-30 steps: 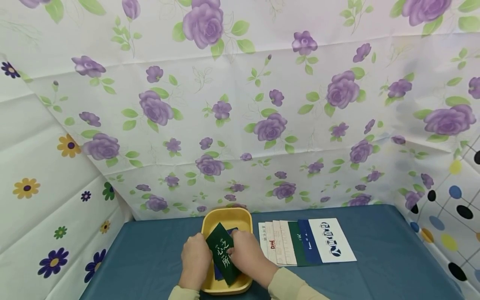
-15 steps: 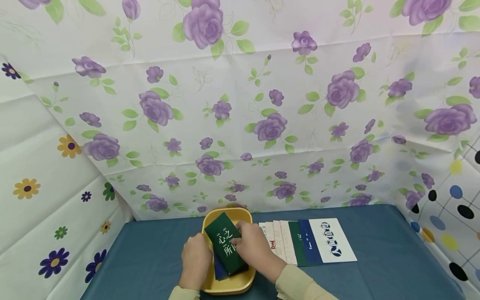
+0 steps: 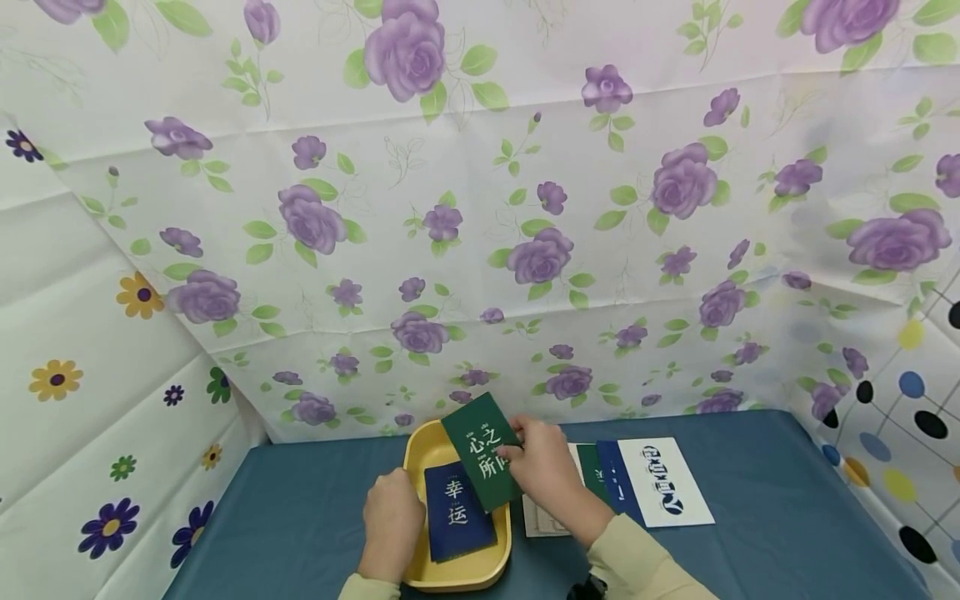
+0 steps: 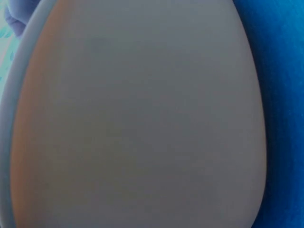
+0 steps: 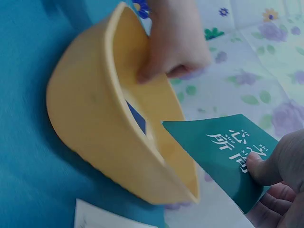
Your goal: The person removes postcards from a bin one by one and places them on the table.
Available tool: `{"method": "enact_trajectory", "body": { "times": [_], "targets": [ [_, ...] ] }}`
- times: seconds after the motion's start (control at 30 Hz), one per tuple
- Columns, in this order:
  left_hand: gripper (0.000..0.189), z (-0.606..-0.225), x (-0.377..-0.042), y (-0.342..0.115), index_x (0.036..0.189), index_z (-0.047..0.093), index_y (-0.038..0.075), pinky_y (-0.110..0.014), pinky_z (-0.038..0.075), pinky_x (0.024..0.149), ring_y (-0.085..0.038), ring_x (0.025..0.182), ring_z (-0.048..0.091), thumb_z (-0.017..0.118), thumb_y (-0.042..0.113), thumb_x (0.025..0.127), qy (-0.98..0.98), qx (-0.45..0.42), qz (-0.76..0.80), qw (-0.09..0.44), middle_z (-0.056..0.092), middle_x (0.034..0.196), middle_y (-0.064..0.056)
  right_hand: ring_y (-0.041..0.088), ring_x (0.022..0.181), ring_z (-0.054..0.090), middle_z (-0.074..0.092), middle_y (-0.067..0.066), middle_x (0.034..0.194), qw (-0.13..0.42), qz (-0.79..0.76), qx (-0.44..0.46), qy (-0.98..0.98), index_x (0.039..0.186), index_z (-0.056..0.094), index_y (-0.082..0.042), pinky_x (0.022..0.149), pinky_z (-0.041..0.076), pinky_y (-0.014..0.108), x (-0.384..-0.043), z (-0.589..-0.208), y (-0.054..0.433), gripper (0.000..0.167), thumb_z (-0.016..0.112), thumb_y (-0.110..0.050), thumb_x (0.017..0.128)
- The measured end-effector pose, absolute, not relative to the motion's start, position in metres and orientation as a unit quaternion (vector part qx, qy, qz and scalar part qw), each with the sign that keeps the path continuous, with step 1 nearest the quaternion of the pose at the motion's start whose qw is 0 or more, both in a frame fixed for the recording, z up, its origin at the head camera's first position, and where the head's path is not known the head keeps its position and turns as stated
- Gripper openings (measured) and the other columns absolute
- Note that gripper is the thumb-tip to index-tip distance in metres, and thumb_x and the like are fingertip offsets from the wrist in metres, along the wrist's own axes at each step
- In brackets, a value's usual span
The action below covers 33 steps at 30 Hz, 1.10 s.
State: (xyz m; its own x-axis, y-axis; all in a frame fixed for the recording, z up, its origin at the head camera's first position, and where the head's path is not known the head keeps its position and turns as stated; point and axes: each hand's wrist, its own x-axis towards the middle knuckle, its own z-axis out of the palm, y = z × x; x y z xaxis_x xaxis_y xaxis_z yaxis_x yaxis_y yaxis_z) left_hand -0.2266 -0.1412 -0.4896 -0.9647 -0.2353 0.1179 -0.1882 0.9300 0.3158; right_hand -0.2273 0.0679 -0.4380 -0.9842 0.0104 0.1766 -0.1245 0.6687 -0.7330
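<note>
My right hand (image 3: 551, 467) pinches a green card (image 3: 480, 450) with white Chinese characters, thumb on its printed face. The card is raised and tilted over the right rim of a yellow plastic tub (image 3: 426, 440). Inside the tub lies a dark blue card (image 3: 457, 521), also with white characters. My left hand (image 3: 393, 517) grips the tub's left rim; in the right wrist view, the left thumb (image 5: 146, 73) reaches inside the wall. The right wrist view shows the green card (image 5: 213, 147) apart from the tub. A blurred pale surface (image 4: 142, 118) fills most of the left wrist view.
To the tub's right, overlapping cards lie in a row: pale ones (image 3: 542, 521) partly behind my right arm, a green one (image 3: 588, 462), a blue one (image 3: 622, 479) and a white one with blue print (image 3: 663, 479). Flowered cloth (image 3: 465, 167) rises behind the blue table (image 3: 315, 500).
My right hand has lifted the green card up and to the right, off the blue card, which now shows its characters. My left hand has stayed on the tub's rim.
</note>
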Motion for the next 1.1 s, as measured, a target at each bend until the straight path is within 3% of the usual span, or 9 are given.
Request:
{"method": "enact_trajectory", "body": {
  "times": [0.3,0.73,1.1],
  "targets": [
    [0.004,-0.491,-0.227,-0.141,0.079,0.063,-0.001,-0.034,0.041,0.039,-0.023,0.053,0.061,0.066,-0.002,0.075,-0.979,0.108,-0.150,0.080,0.060,0.062,-0.012,0.008,0.060,0.058,0.063,0.002,0.083,0.113,0.415,-0.008,-0.903,0.108,0.061,-0.010,0.049,0.048,0.022,-0.234,-0.427,0.110,0.030,0.072,-0.019,0.081],
    [0.006,-0.488,-0.227,-0.141,0.081,0.064,-0.003,-0.036,0.044,0.041,-0.027,0.056,0.064,0.065,-0.003,0.075,-0.980,0.116,-0.149,0.071,0.063,0.066,-0.016,0.014,0.060,0.054,0.060,0.008,0.090,0.130,0.411,-0.034,-0.902,0.109,0.059,-0.008,0.050,0.045,0.027,-0.239,-0.422,0.158,0.031,0.070,-0.021,0.083],
    [0.005,-0.490,-0.227,-0.141,0.080,0.063,-0.002,-0.036,0.043,0.041,-0.025,0.056,0.062,0.065,-0.002,0.076,-0.979,0.111,-0.155,0.070,0.061,0.065,-0.014,0.014,0.056,0.056,0.061,0.008,0.083,0.150,0.413,-0.042,-0.897,0.101,0.062,-0.010,0.049,0.048,0.027,-0.238,-0.425,0.176,0.022,0.071,-0.019,0.082]
  ]
}}
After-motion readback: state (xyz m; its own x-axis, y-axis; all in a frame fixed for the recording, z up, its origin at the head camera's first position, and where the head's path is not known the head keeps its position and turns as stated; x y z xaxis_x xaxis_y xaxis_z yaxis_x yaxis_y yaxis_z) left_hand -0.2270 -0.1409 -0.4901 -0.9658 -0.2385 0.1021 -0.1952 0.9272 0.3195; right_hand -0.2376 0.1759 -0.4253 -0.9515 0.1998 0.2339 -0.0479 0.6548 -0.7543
